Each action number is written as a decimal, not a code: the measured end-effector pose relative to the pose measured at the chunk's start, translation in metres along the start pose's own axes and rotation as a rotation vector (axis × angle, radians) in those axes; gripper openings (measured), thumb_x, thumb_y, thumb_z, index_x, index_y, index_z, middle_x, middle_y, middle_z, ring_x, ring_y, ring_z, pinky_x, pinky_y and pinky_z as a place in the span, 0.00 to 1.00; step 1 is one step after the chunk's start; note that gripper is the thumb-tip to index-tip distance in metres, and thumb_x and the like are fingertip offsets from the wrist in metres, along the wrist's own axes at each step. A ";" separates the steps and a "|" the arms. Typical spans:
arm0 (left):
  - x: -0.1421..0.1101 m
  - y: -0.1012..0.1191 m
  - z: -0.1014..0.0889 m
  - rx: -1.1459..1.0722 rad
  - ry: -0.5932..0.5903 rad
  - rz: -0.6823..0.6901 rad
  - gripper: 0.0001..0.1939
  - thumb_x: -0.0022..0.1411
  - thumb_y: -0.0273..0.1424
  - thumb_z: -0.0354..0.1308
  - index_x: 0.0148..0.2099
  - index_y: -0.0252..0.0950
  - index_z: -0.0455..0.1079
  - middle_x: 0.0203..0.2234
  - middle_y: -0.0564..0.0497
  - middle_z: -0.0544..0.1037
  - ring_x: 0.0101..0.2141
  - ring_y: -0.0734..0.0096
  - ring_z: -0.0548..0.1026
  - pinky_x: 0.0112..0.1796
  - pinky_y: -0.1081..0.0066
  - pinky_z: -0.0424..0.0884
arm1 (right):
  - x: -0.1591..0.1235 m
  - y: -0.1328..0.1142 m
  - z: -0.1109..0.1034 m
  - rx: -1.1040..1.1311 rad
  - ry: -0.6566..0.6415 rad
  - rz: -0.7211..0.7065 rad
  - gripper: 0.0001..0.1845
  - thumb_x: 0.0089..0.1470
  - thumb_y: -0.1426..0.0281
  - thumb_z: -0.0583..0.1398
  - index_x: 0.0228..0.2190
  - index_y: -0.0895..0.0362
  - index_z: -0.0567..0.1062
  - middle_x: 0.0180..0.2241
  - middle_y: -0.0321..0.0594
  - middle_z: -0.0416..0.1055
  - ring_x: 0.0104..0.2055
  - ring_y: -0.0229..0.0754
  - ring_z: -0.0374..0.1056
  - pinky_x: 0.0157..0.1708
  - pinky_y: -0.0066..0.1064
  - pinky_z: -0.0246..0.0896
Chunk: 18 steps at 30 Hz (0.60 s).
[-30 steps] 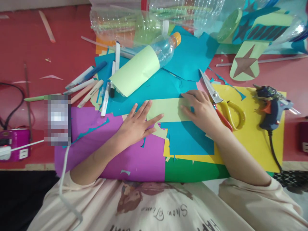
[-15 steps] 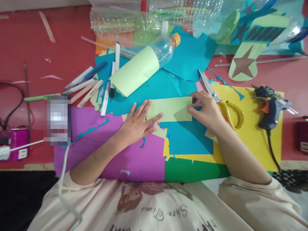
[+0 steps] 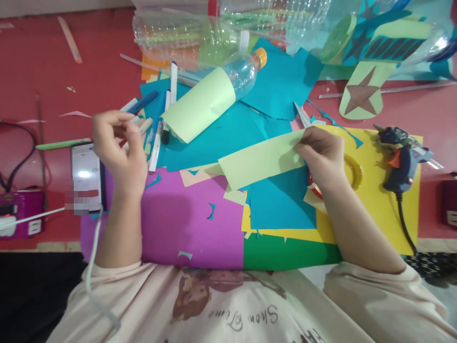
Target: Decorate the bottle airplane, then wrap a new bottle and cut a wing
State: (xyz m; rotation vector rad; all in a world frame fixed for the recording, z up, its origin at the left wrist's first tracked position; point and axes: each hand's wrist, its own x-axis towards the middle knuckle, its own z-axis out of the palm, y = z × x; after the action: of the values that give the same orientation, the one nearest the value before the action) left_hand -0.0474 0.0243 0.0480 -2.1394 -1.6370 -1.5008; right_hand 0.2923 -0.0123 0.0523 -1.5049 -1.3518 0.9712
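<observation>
My right hand [image 3: 323,155] pinches the right end of a light green paper strip [image 3: 262,159], which slants over a blue sheet [image 3: 285,202]. Partly covered by this hand are scissors [image 3: 353,174] with yellow handles. On the left, my left hand [image 3: 119,147] is raised beside a phone [image 3: 85,166] and over several markers [image 3: 155,152]. Its fingers are loosely curled, with the thumb apart and nothing seen held between them. A clear bottle [image 3: 243,78] with an orange cap lies beyond the strip, wrapped in light green paper [image 3: 202,105].
A glue gun [image 3: 407,162] lies on yellow paper [image 3: 378,219] at the right. Purple paper [image 3: 200,228] and green paper [image 3: 285,252] cover the near edge. Several clear bottles [image 3: 167,33] and a star-decorated paper piece [image 3: 362,93] are at the back. A white cable [image 3: 94,257] hangs from the phone.
My left hand has let go of the strip and moved left over the markers near the phone. My right hand has shifted slightly right, lifting and tilting the strip.
</observation>
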 end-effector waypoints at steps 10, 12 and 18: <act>-0.006 -0.019 0.019 0.318 -0.446 -0.156 0.09 0.54 0.35 0.63 0.31 0.38 0.66 0.30 0.51 0.66 0.43 0.56 0.67 0.47 0.54 0.63 | -0.003 0.011 0.000 -0.206 -0.108 -0.067 0.18 0.47 0.68 0.58 0.43 0.51 0.75 0.29 0.37 0.70 0.24 0.36 0.61 0.22 0.30 0.59; -0.006 -0.013 0.020 0.323 -0.481 -0.186 0.10 0.55 0.36 0.62 0.30 0.38 0.64 0.30 0.51 0.66 0.44 0.54 0.67 0.48 0.52 0.60 | -0.004 0.014 0.001 -0.241 -0.157 -0.096 0.25 0.47 0.70 0.58 0.50 0.51 0.72 0.32 0.37 0.71 0.25 0.35 0.61 0.22 0.29 0.61; -0.001 -0.001 0.021 0.432 -0.550 -0.216 0.09 0.56 0.32 0.56 0.25 0.39 0.60 0.29 0.47 0.71 0.44 0.49 0.71 0.46 0.48 0.59 | -0.004 0.018 0.004 -0.209 -0.170 -0.164 0.27 0.49 0.71 0.57 0.52 0.50 0.66 0.35 0.37 0.72 0.26 0.35 0.61 0.23 0.29 0.63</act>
State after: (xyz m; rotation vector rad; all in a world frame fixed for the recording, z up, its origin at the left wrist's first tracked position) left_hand -0.0352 0.0354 0.0357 -2.2799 -2.1627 -0.5045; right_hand 0.2939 -0.0169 0.0342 -1.4615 -1.7154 0.8913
